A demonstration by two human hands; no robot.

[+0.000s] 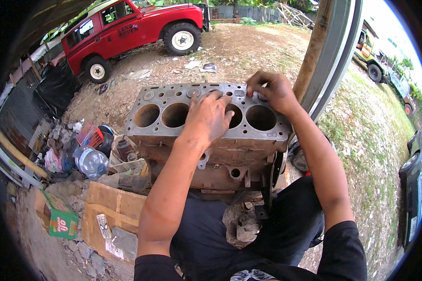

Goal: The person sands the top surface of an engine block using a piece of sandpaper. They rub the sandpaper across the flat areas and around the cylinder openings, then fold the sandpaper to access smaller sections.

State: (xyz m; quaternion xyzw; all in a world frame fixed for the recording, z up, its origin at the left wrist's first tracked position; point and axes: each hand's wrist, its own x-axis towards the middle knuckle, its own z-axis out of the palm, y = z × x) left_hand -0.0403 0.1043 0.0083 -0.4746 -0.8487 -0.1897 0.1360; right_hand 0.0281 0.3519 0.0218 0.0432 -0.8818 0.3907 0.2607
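Observation:
A rusty brown engine block (248, 157) stands in front of me, its grey machined top face up. Several round cylinder bores (261, 117) run in a row across that face. My left hand (208, 112) rests on the middle of the top, fingers spread, partly covering two of the bores. Over the far right part of the block, my right hand (273, 92) is bent at the wrist with its fingers curled together; whatever they grip is too small or hidden to name. Round flat spots, one a disc (148, 95) at the left, mark the face's far edge.
A wooden post (312, 49) and a grey metal one stand close on the right. Left lie a clear plastic bottle (92, 162), a red basket (89, 135), flattened cardboard (103, 201) and a green box (62, 219). A red off-road vehicle (136, 28) is parked beyond.

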